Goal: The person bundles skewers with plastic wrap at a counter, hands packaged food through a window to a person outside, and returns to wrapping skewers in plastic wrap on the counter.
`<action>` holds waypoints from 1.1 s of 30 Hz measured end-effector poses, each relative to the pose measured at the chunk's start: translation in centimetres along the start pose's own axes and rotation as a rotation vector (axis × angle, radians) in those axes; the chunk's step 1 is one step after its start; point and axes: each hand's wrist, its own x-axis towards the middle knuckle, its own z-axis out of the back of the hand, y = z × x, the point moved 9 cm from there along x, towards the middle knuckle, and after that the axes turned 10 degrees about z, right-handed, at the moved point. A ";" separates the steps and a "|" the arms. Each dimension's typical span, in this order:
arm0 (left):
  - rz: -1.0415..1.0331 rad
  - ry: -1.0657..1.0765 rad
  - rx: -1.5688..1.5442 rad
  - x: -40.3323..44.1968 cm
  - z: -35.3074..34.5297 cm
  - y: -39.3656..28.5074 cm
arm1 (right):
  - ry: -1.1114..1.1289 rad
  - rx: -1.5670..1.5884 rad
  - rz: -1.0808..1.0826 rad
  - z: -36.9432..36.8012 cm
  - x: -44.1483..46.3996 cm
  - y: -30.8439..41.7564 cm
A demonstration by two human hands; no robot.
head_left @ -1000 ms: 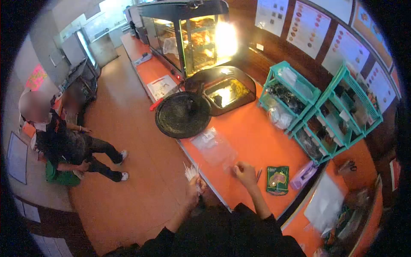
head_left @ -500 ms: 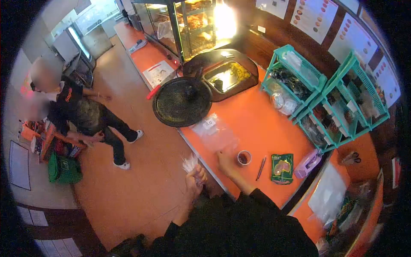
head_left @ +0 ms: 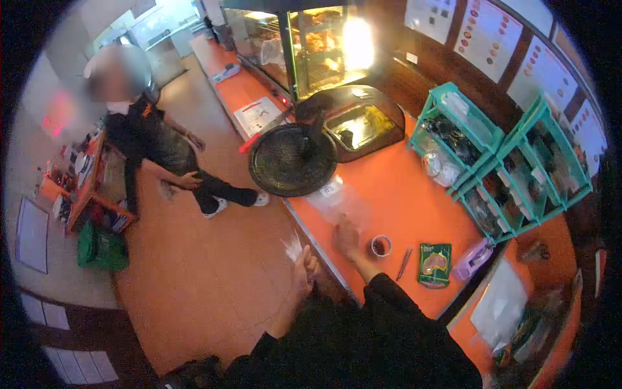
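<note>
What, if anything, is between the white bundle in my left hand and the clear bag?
Nothing visible stands between the white bundle and the clear bag; only the counter's pale edge lies between them. Your right hand is at the bag's near end.

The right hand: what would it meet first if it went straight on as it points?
Probably the clear plastic bag with a white label, flat on the orange counter just ahead of the right hand. Height is unclear: the hand may pass above.

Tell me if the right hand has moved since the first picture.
Yes: the right hand has moved away from the green packet, toward the round black object.
</note>
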 end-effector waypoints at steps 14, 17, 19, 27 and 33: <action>0.060 0.065 -0.104 1.0 1.5 1.0 | -0.149 0.042 0.250 4.6 -4.1 3.5; 0.113 0.021 -0.061 0.6 1.0 1.6 | -0.301 0.172 0.267 11.0 -4.3 7.3; 0.171 0.054 0.152 0.4 -1.2 2.0 | -0.419 0.290 0.293 15.7 -3.5 10.2; 0.167 0.175 -0.038 -3.1 -10.9 -0.1 | -0.307 0.805 0.541 18.6 -7.1 12.7; -0.139 0.274 0.022 -2.2 -10.6 -0.5 | -0.371 0.369 0.890 22.8 -10.1 16.2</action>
